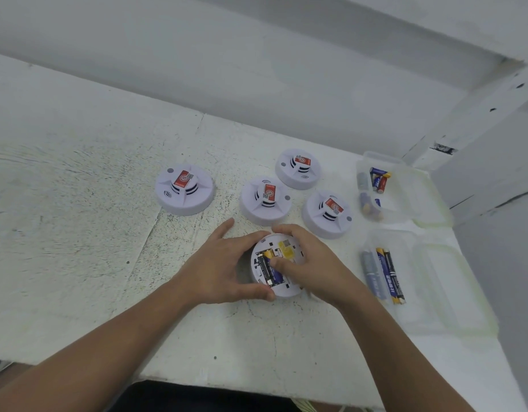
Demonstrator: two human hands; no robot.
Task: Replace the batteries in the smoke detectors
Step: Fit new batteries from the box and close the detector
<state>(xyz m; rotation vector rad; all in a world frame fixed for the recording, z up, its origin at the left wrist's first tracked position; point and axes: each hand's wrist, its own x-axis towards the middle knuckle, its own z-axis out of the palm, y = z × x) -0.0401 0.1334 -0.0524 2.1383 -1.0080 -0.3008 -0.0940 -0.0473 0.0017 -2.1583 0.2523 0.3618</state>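
A white smoke detector [288,289] lies upside down on the table with its battery bay exposed. Blue and black batteries [270,270] sit in the bay beside a yellow label. My left hand [218,269] grips the detector's left rim. My right hand [313,263] wraps its right side, and the thumb presses on the batteries. Several more white detectors with red stickers stand face up behind: one at the left [184,188], one in the middle [265,200], one at the back [298,168] and one at the right [328,214].
A clear plastic box [402,188] at the back right holds loose batteries. A second clear box [420,281] nearer me holds several batteries laid side by side. The white table [78,233] ends at the wall on the right and at its front edge below my arms.
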